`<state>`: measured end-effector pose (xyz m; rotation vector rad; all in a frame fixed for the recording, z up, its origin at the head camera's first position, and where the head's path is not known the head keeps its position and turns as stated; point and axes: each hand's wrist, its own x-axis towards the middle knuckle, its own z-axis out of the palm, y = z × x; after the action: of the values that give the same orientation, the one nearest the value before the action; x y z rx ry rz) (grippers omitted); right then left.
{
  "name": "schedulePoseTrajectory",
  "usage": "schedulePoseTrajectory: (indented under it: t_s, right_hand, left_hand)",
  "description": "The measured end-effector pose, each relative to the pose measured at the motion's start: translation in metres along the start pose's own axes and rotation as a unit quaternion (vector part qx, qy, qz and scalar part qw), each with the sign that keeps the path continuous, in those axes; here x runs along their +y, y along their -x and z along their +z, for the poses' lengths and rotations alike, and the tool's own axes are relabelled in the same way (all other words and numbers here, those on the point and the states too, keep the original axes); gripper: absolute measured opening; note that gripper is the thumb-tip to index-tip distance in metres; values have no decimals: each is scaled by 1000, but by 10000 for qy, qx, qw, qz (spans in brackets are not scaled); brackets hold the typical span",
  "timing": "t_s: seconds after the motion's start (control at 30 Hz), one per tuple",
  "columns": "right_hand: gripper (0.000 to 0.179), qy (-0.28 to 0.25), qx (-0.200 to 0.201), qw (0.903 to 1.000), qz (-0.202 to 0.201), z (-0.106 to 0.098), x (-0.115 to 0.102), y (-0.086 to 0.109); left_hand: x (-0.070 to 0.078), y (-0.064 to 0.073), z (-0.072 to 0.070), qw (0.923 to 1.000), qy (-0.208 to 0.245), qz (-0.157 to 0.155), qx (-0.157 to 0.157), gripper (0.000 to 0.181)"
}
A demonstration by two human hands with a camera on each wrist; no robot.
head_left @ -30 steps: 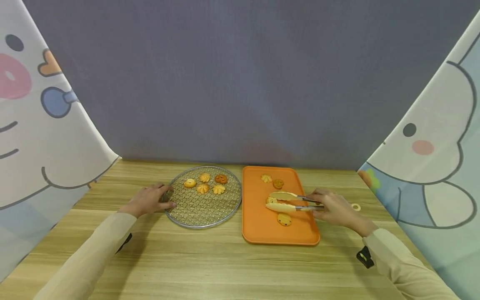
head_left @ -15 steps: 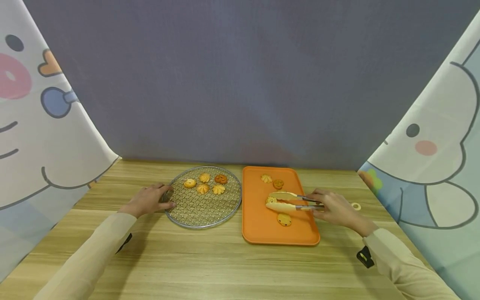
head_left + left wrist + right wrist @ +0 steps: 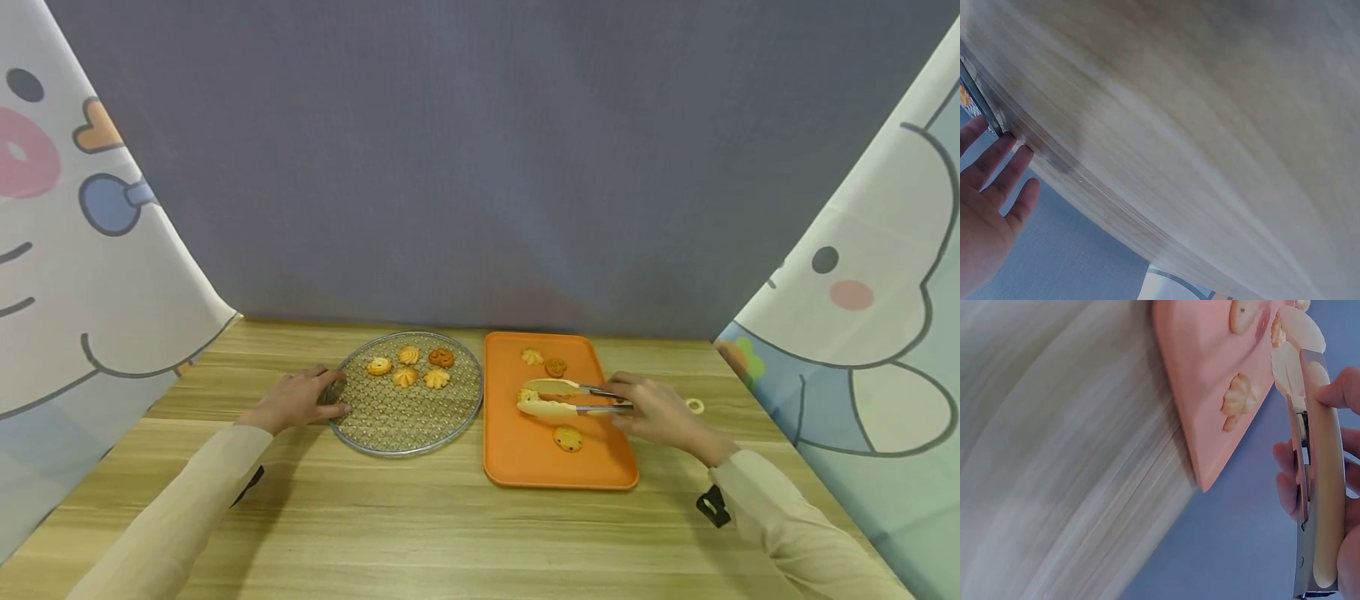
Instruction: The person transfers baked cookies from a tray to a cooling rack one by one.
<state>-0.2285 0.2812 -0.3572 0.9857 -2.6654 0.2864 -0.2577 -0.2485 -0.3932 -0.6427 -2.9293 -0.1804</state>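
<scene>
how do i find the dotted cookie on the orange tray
Find the orange tray, right of the round mesh rack. Closer to the viewer than the tongs lies the dotted cookie; unlike the scalloped cookie and brown cookie beyond, it has dark specks.

a pale wood-grained bench (image 3: 420,533) meets a plain grey-blue backdrop (image 3: 465,167), flanked by a left panel (image 3: 45,350) and right panel (image 3: 900,208) bearing cartoon prints.

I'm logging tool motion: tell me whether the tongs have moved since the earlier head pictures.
Yes. Against the orange tray in the head view, the tongs have shifted left, toward the mesh rack.
</scene>
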Motion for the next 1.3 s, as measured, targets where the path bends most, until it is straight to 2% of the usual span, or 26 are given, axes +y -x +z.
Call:
schedulePoseTrajectory:
  t_s: [0.23,0.53,0.77,1.07,1.3]
  right_hand:
    - [37,-85,-120,9998,-118,3,-11,-15]
    - [37,17,48,9992,-391,6,-27,-36]
    - [38,-81,-151,9985,-527,10,-42,-56]
    - [36,-246,-194,9958,-860,27,-60,-82]
    - [35,-377,-108,9937,-1047,42,-73,-104]
  left_hand:
    - [1,1,-1,10000,32,-10,-67,59]
    - [0,1,0,10000,7,10,6,59]
    - [-2,1,4,10000,-19,47,72,59]
    - [-1,0,3,10000,-38,-6,-37,60]
    - [0,1,2,10000,-47,43,46,60]
